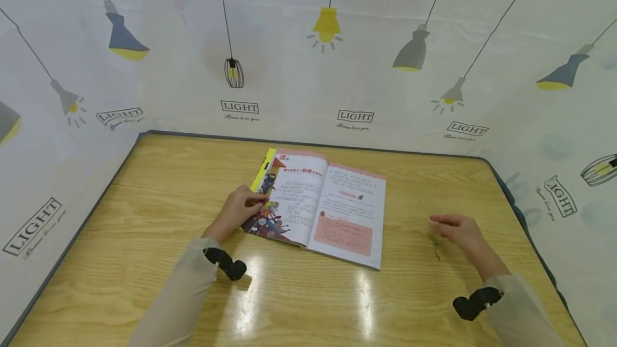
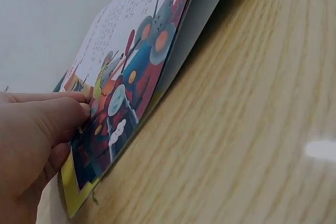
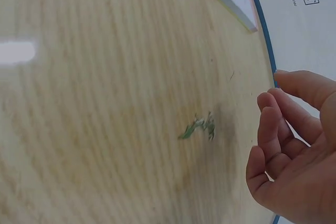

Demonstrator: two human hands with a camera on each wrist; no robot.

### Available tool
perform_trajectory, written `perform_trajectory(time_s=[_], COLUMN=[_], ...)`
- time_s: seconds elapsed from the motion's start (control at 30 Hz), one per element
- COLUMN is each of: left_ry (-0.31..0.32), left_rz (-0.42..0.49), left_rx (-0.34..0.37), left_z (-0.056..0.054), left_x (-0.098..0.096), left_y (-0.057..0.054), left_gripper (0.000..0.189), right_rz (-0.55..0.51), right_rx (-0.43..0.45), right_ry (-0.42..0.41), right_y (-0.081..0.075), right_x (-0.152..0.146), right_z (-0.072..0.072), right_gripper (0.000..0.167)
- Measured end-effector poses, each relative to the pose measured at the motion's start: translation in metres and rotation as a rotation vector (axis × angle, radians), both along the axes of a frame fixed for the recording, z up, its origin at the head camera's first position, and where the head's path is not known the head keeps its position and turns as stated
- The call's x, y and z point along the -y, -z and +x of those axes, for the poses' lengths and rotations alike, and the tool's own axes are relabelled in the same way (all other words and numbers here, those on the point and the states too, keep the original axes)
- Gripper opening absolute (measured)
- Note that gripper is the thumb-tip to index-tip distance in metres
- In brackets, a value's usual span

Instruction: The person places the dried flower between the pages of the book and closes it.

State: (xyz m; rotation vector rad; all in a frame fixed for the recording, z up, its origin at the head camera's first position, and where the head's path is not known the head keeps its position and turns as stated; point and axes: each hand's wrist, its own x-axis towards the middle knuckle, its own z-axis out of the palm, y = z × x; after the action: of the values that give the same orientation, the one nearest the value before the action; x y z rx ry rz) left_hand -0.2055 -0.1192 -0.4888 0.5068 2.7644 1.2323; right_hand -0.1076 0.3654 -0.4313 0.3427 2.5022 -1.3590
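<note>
An open book (image 1: 344, 218) with printed text and colourful cartoon pictures lies at the middle of the table, slightly turned. At its left edge, my left hand (image 1: 239, 206) grips the margin of the illustrated left page. In the left wrist view the left hand (image 2: 39, 135) has its fingertips on the picture, with the yellow cover edge (image 2: 76, 195) showing beneath. My right hand (image 1: 460, 232) hovers to the right of the book, apart from it. The right wrist view shows the right hand (image 3: 294, 145) with loosely bent fingers and nothing in them.
A small green squiggle or scrap (image 3: 199, 126) is on the wood-grain table (image 1: 144, 261) below the right hand. Pale curtains (image 1: 284, 84) printed with lamps surround the table's back and sides. Black wrist cameras (image 1: 477, 304) sit on both forearms.
</note>
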Motion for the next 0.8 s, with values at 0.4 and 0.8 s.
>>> perform_trajectory(time_s=[0.4,0.8], left_ry=[-0.022,-0.009], left_rz=[0.054,0.042], left_rx=[0.032,0.012], left_z=[0.001,0.0], left_x=[0.002,0.004], left_y=[0.006,0.007], left_gripper=[0.024,0.024], right_rz=[0.183,0.241], right_rx=[-0.03,-0.016], right_ry=[0.017,0.076], right_y=[0.016,0.032], right_x=[-0.013,-0.016], right_z=[0.025,0.046], right_gripper=[0.046,0.043])
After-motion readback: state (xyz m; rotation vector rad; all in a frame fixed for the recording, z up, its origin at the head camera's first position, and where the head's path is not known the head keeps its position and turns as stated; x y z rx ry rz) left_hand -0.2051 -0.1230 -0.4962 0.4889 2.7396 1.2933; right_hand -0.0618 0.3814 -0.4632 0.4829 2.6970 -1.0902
